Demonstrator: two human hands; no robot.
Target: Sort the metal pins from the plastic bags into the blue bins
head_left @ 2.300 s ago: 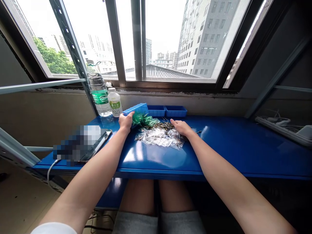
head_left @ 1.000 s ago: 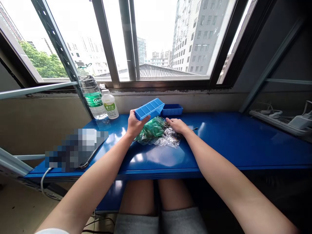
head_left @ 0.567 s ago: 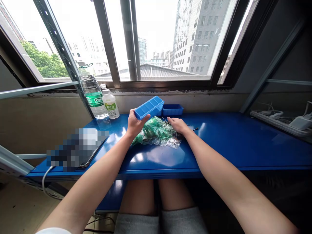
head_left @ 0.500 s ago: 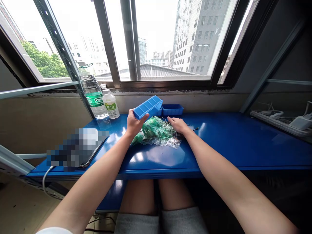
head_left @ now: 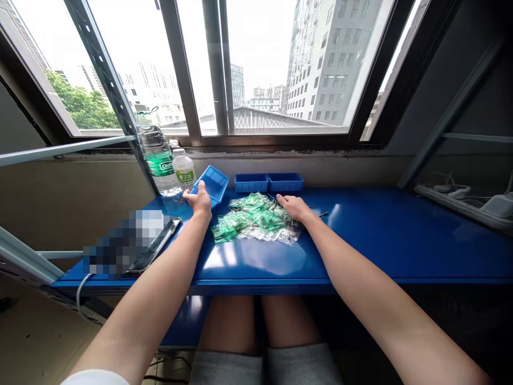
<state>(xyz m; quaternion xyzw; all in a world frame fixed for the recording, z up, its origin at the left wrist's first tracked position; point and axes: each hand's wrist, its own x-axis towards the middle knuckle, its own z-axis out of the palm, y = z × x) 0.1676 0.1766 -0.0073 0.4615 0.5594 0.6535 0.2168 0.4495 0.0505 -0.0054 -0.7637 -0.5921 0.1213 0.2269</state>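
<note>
My left hand (head_left: pixel 199 200) grips a blue plastic bin (head_left: pixel 212 184), held tilted above the table with its open side facing me; the inside that shows is bare. Right of it lies a heap of small clear-and-green plastic packets (head_left: pixel 256 216) with thin dark metal pieces among them. At the heap's right edge rests my right hand (head_left: pixel 294 207), thumb stretched out toward the packets and the other fingers mostly hidden below the hand. I see nothing held in it. A few dark, thin pieces (head_left: pixel 324 214) stick out beyond its wrist.
Two blue bins (head_left: pixel 251 183) stand side by side against the wall. A large water bottle (head_left: pixel 160 166) and a smaller white bottle (head_left: pixel 184 168) are at the back left. A flat device (head_left: pixel 156 246), partly blurred, lies on the blue table (head_left: pixel 380 235). A power strip (head_left: pixel 460 198) sits far right.
My left hand has carried the bin left, away from above the packets, and turned it so its inside shows. The heap is more fully visible. My right hand has stayed nearly in place.
</note>
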